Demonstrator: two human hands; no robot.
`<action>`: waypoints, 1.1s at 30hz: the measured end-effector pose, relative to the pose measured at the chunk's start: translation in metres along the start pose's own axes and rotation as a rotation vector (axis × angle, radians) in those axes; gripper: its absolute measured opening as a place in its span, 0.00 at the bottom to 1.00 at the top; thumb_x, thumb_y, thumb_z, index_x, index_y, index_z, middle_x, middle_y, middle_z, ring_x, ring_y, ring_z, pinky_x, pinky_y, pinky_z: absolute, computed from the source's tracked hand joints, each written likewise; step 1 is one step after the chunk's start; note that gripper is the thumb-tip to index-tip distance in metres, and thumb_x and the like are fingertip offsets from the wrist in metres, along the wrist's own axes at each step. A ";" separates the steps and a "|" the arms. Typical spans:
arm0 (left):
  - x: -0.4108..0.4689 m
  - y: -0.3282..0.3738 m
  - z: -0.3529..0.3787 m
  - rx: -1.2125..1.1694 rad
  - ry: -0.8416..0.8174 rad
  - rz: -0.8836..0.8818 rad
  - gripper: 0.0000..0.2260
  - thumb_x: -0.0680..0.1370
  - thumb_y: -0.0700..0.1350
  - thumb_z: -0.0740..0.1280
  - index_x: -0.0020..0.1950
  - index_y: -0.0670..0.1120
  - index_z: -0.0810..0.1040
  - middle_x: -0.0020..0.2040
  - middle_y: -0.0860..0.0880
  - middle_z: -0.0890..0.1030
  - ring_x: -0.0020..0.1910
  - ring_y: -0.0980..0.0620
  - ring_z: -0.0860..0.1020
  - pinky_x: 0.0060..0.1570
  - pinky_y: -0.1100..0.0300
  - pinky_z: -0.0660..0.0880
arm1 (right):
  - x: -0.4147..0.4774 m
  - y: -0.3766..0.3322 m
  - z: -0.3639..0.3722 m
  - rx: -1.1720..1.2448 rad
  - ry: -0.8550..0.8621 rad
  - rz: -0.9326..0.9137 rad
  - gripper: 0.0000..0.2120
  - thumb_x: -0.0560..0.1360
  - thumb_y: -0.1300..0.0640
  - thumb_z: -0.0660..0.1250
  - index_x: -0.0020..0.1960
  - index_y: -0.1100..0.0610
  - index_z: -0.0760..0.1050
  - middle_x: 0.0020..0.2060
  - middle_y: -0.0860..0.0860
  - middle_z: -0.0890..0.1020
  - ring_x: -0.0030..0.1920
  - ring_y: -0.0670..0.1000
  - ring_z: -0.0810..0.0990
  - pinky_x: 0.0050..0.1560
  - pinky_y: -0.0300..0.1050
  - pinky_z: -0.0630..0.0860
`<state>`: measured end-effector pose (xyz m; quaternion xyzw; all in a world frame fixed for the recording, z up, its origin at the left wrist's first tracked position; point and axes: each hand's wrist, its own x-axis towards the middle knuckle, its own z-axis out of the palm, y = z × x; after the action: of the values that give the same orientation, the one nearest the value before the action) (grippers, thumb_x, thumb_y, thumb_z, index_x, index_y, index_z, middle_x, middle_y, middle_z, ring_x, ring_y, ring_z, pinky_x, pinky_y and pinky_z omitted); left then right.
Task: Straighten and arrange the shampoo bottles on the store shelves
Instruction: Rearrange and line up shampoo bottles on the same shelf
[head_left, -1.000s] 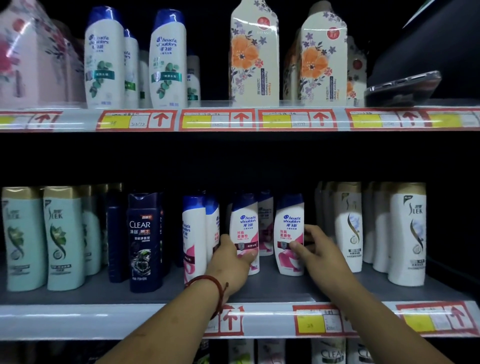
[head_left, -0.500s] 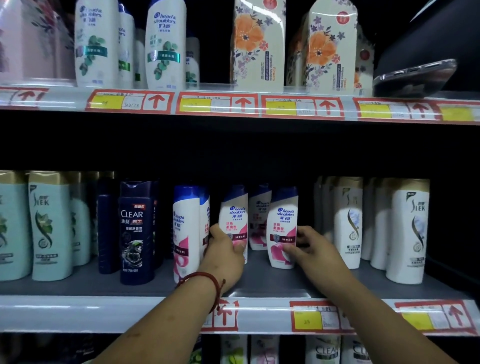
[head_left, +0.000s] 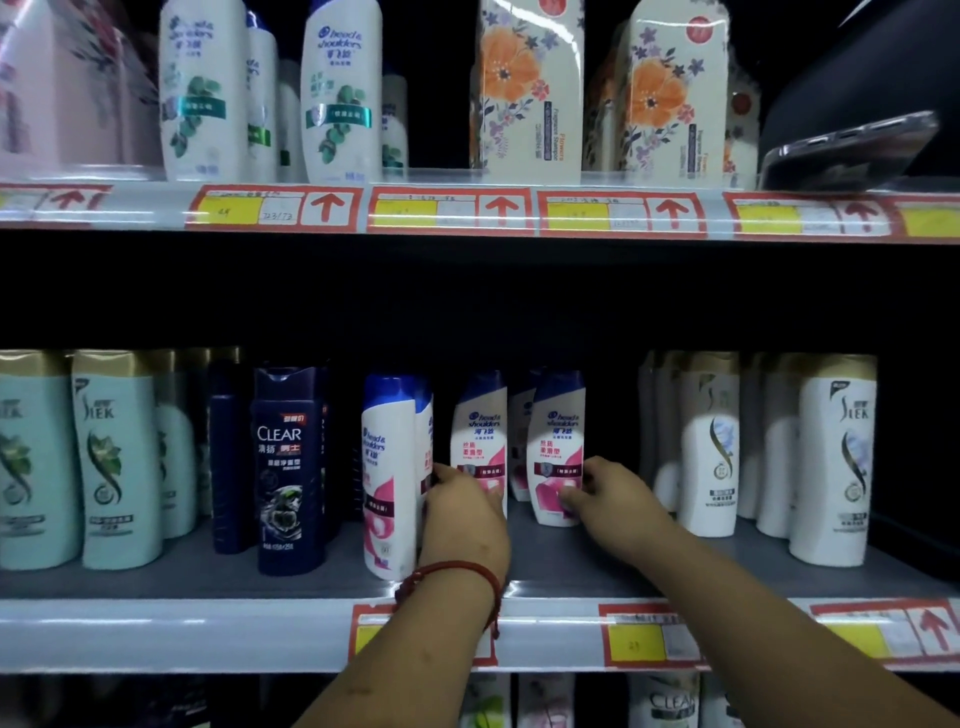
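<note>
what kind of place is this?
Most likely a shop's hair-care aisle. Shelf edges carry red and yellow price tags with up arrows, and bottles stand in branded rows: Head & Shoulders bottles, a dark Clear bottle, Slek bottles. Both hands, left hand and right hand, are on the pink-labelled ones.

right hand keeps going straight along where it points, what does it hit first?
The pink-label Head & Shoulders bottle: the right hand already has fingers against its lower part. Another bottle stands behind it, though depth is unclear.
</note>
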<state>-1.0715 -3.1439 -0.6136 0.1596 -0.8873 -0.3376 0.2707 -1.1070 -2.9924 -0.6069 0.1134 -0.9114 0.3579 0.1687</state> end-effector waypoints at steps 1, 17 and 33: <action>0.000 0.000 0.002 0.013 -0.020 -0.012 0.16 0.84 0.45 0.57 0.69 0.38 0.68 0.61 0.39 0.78 0.59 0.42 0.77 0.45 0.61 0.66 | 0.001 -0.001 0.003 -0.023 0.008 0.005 0.15 0.80 0.50 0.65 0.61 0.57 0.76 0.57 0.53 0.82 0.56 0.55 0.80 0.58 0.49 0.75; -0.025 0.000 -0.014 -0.021 0.156 0.161 0.10 0.79 0.46 0.64 0.53 0.40 0.75 0.47 0.41 0.81 0.45 0.44 0.82 0.39 0.57 0.77 | -0.020 -0.007 0.005 -0.122 0.204 -0.029 0.14 0.73 0.43 0.70 0.51 0.52 0.82 0.40 0.48 0.86 0.45 0.52 0.84 0.47 0.50 0.81; -0.013 -0.008 -0.007 -0.093 0.055 0.228 0.13 0.75 0.42 0.69 0.57 0.41 0.74 0.52 0.44 0.80 0.49 0.45 0.81 0.47 0.56 0.80 | -0.025 -0.012 0.008 -0.178 0.067 -0.079 0.24 0.71 0.33 0.62 0.60 0.45 0.76 0.54 0.45 0.84 0.54 0.51 0.83 0.54 0.54 0.80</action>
<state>-1.0557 -3.1469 -0.6192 0.0543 -0.8752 -0.3410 0.3388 -1.0820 -3.0040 -0.6144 0.1219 -0.9282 0.2721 0.2227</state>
